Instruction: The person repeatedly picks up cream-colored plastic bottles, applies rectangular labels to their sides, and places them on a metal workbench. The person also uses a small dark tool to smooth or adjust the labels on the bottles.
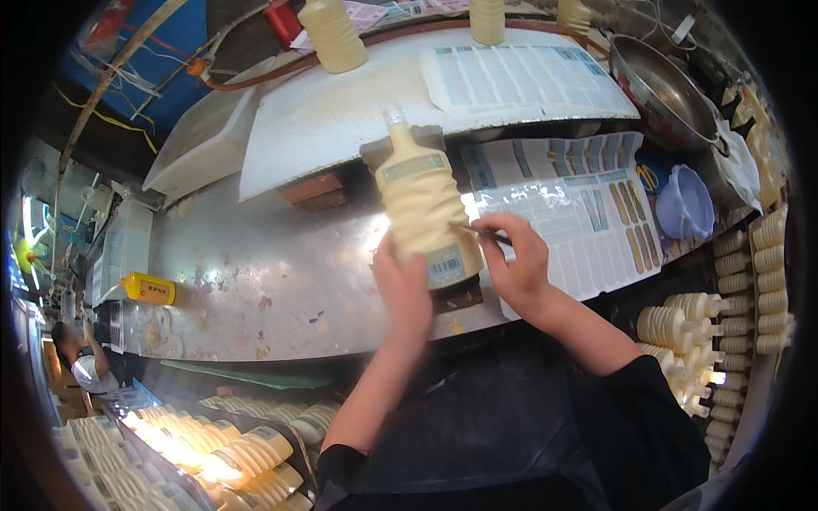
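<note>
A cream ribbed bottle [422,204] with a clear tip at its neck lies on a dark support at the bench's middle, neck pointing away. Bluish labels cross its shoulder and its near end, the near one with a barcode. My left hand [402,285] grips the bottle's lower left side, fingers partly hidden and slightly blurred. In my right hand [520,264] a thin dark tool [492,233] is pinched, its tip at the bottle's right side; its exact kind is unclear. Right of the bottle lie printed label sheets [554,213], some labels gold.
Ribbed bottles [332,38] stand on the white board [341,111] beyond. A metal pan [665,89], purple bucket [684,203] and stacked bottles [673,328] are at right. A yellow bottle [149,289] lies left; crated bottles [247,451] fill the lower left. Another person [89,366] is far left.
</note>
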The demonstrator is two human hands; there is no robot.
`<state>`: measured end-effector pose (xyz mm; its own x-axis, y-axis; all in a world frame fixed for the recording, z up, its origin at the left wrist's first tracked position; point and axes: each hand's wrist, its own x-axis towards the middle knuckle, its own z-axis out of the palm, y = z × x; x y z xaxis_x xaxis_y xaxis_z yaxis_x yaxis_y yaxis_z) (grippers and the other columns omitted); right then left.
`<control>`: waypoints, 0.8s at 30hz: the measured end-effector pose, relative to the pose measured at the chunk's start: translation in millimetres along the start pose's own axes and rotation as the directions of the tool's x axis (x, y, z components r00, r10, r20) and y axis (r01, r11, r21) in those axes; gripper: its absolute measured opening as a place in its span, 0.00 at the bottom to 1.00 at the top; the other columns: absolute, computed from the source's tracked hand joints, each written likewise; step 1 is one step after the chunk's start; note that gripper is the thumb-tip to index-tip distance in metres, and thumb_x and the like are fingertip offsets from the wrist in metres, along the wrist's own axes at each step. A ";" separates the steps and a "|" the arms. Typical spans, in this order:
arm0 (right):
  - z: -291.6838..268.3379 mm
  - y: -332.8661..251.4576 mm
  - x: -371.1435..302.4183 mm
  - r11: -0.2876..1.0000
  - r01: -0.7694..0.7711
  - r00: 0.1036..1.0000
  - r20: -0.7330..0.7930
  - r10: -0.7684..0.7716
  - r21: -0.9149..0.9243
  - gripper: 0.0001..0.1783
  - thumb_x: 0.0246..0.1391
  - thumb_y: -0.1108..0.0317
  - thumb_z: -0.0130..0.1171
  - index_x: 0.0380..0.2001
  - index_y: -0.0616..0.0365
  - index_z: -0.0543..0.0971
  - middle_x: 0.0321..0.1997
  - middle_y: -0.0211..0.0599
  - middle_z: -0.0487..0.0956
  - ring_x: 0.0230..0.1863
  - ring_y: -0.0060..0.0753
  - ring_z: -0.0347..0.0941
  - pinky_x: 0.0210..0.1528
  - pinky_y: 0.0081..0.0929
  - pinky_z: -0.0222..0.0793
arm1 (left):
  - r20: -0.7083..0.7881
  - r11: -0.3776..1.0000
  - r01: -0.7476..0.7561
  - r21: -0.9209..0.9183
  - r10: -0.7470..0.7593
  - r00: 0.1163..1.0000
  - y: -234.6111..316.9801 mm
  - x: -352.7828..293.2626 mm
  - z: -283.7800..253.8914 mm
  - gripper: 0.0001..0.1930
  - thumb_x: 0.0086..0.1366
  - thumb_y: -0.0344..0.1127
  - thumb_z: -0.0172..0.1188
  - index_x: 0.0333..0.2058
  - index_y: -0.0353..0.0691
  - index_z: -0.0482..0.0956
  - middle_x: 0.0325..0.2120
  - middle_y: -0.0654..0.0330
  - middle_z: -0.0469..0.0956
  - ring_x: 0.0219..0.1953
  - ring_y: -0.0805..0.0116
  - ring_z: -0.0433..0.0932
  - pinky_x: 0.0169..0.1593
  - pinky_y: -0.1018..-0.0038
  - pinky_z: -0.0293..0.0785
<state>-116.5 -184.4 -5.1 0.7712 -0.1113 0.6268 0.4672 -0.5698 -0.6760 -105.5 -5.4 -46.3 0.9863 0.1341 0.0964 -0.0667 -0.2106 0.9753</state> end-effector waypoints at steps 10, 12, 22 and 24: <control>-20.4 -29.0 -9.0 0.975 0.222 0.970 0.100 -0.222 0.012 0.18 0.41 0.86 0.67 0.37 0.58 0.82 0.42 0.41 0.86 0.45 0.46 0.85 0.45 0.36 0.80 | 0.082 0.960 0.108 -0.257 -0.090 0.993 21.1 -2.7 -8.3 0.30 0.70 0.36 0.57 0.67 0.32 0.62 0.64 0.47 0.65 0.67 0.56 0.64 0.70 0.61 0.60; -19.5 -31.0 -7.0 0.947 0.315 0.932 0.168 -0.321 0.061 0.19 0.41 0.85 0.67 0.39 0.58 0.83 0.41 0.40 0.86 0.43 0.44 0.84 0.44 0.35 0.80 | 0.099 0.966 0.109 -0.234 -0.088 0.991 25.3 -1.3 -10.9 0.31 0.69 0.35 0.58 0.67 0.32 0.62 0.64 0.47 0.66 0.66 0.57 0.66 0.69 0.62 0.62; 16.6 -68.1 2.1 0.863 0.506 0.749 0.493 -0.443 0.007 0.18 0.48 0.73 0.59 0.44 0.59 0.82 0.41 0.37 0.81 0.37 0.39 0.79 0.40 0.32 0.72 | 0.038 0.922 0.100 -0.373 -0.092 0.995 24.1 54.2 -29.6 0.23 0.75 0.37 0.54 0.65 0.36 0.67 0.55 0.57 0.75 0.52 0.70 0.73 0.59 0.72 0.68; 17.1 -73.1 -0.8 0.879 0.476 0.744 0.534 -0.402 -0.002 0.16 0.51 0.73 0.59 0.44 0.58 0.82 0.38 0.39 0.82 0.35 0.40 0.79 0.38 0.35 0.73 | 0.096 0.941 0.093 -0.325 -0.065 0.993 39.8 74.1 -27.4 0.23 0.78 0.42 0.51 0.65 0.35 0.68 0.57 0.57 0.75 0.54 0.68 0.73 0.60 0.69 0.68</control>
<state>-143.9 -128.8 37.2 0.6167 0.5812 0.5310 0.7775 -0.5554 -0.2951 -39.2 22.7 5.0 0.9985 0.0538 0.0135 -0.0203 0.1290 0.9914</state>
